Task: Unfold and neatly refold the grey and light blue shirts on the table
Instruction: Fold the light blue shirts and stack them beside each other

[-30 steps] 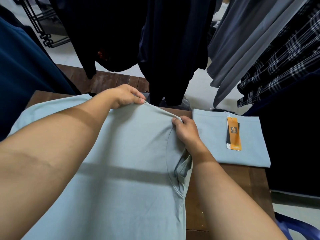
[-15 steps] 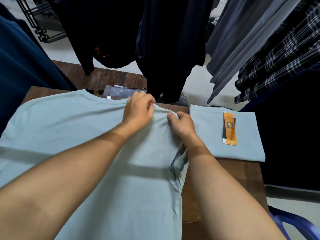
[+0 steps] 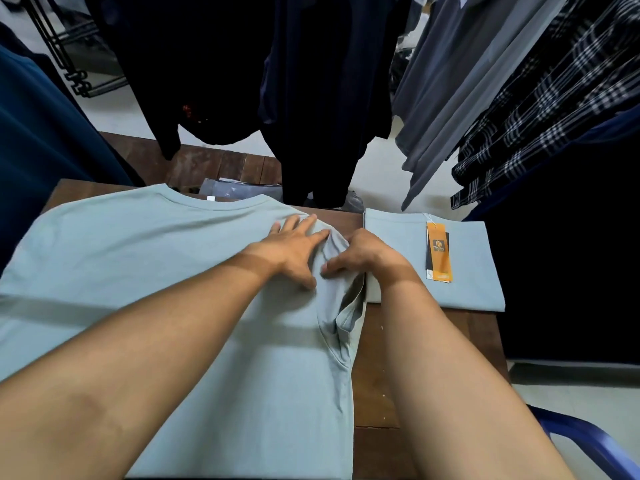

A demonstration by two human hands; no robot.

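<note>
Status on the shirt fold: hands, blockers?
Left hand flat, pressing light blue shirt shoulder. Right hand gripping folded-in sleeve. Tagged folded shirt alongside, not blocking.

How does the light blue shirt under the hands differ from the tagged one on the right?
The spread light blue shirt lies mostly open across most of the brown wooden table; the folded light blue shirt is a compact rectangle at its right. The folded one carries an orange hang tag; the spread one shows none. Same colour.
</note>
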